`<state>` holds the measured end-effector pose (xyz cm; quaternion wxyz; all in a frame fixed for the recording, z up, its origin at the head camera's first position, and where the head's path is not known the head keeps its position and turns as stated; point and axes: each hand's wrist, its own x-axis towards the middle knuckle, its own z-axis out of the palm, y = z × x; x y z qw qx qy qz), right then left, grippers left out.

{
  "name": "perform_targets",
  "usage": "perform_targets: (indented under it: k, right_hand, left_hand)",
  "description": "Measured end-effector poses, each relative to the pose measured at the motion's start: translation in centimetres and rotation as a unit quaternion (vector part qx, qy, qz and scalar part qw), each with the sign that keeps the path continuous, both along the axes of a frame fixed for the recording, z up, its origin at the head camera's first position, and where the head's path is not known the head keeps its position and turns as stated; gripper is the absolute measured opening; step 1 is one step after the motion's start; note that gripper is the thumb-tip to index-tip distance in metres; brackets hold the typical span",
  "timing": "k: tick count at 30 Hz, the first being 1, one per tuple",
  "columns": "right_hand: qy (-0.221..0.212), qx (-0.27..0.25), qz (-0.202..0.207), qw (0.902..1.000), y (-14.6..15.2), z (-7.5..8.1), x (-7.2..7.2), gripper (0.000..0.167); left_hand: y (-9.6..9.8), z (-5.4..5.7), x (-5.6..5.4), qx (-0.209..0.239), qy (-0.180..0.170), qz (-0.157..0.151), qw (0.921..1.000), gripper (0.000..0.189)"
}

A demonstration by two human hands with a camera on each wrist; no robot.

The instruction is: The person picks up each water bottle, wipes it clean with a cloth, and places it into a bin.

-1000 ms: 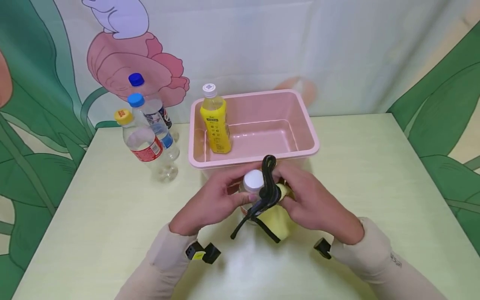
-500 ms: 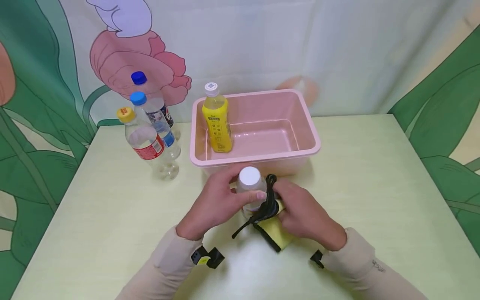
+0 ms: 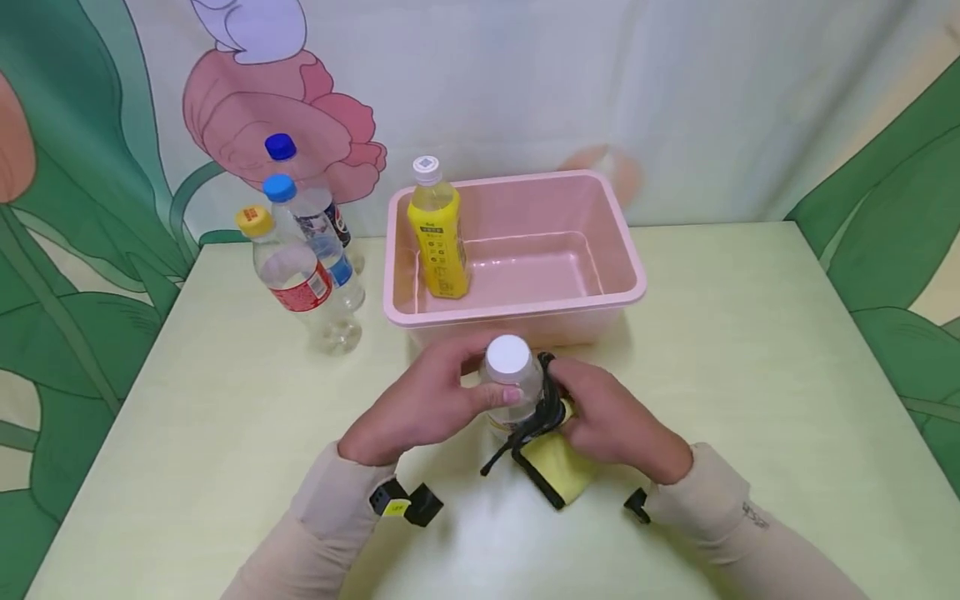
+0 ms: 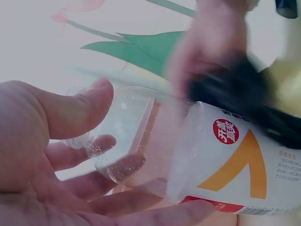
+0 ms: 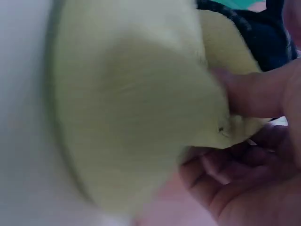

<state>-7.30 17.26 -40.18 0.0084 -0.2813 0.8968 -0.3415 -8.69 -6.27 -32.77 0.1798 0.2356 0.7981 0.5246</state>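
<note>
Yellow-capped bottle (image 3: 303,292): stands on the tabletop (image 3: 750,333) at far left, with a light-blue-capped bottle (image 3: 330,254) and a dark-blue-capped bottle (image 3: 337,223) close behind; none blocks the hands.
Pink bin (image 3: 630,292): near wall just beyond the hands, leaving little room behind them; a yellow bottle (image 3: 441,250) stands inside, at its left end.
Left hand (image 3: 431,400): fingers and thumb curl round the upper part of the white-capped bottle (image 3: 527,383).
White-capped bottle: in front of the bin, between the hands; its base is hidden.
Yellow cloth (image 3: 562,467): black edging against the bottle's right side; apparently the step is wiping.
Right hand (image 3: 609,412): fingers pinch the cloth; further wiping calls for a steady left grip and bunching the loose flap.
</note>
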Motion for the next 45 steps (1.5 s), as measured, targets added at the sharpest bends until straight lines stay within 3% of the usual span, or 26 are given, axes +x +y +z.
perform_targets:
  k: [2, 4, 7, 10, 12, 15, 19, 23, 27, 32, 40, 45]
  right_hand:
    - [-0.025, 0.030, -0.003, 0.9992, 0.1, -0.6, 0.0, 0.044]
    - [-0.023, 0.023, -0.002, 0.9995, 0.3, -0.2, -0.1, 0.041]
    - [0.015, -0.055, 0.012, 0.9983, 0.7, 1.9, -0.1, 0.038]
    - [0.051, -0.136, 0.032, 0.9888, 0.8, 4.2, -0.3, 0.041]
    - [0.053, -0.154, 0.036, 0.9859, 0.6, 4.8, -0.5, 0.043]
    - [0.025, -0.116, 0.012, 0.9928, 0.5, 3.7, -0.3, 0.044]
    - [-0.016, -0.024, -0.018, 0.9994, 0.4, 0.5, 0.2, 0.042]
    - [-0.017, 0.006, -0.027, 0.9995, 0.5, -1.4, 0.5, 0.034]
    - [-0.013, -0.002, -0.036, 0.9993, 0.8, -1.6, 0.7, 0.033]
    - [-0.023, -0.013, -0.041, 0.9988, 1.1, -1.5, 0.9, 0.033]
    - [-0.023, -0.046, -0.045, 0.9977, 1.5, -0.7, 1.3, 0.037]
    - [-0.021, -0.065, -0.040, 0.9969, 1.7, -0.1, 1.7, 0.037]
  left_hand:
    - [0.0, 0.0, 0.1, -0.009, 0.006, 0.001, 0.9999, 0.044]
    - [0.0, 0.2, 0.2, -0.010, 0.009, -0.002, 0.9999, 0.052]
    - [-0.2, 0.4, 0.0, -0.003, 0.009, -0.019, 0.9998, 0.062]
    - [-0.2, 0.5, 0.0, 0.009, 0.006, -0.045, 0.9989, 0.062]
    - [0.1, 0.3, 0.1, 0.010, 0.007, -0.049, 0.9987, 0.061]
    - [0.7, -0.5, 0.8, 0.004, 0.022, -0.028, 0.9993, 0.057]
    - [1.3, -1.5, 1.9, -0.012, 0.070, 0.015, 0.9973, 0.054]
    - [1.3, -1.4, 2.3, -0.022, 0.094, 0.030, 0.9949, 0.049]
    - [1.1, -0.4, 2.0, -0.028, 0.084, 0.016, 0.9959, 0.048]
    - [0.8, 1.7, 1.7, -0.027, 0.065, -0.001, 0.9975, 0.046]
    - [0.3, 5.6, 1.2, -0.021, 0.094, -0.027, 0.9950, 0.050]
    - [0.3, 7.2, 0.6, -0.031, 0.110, -0.030, 0.9930, 0.054]
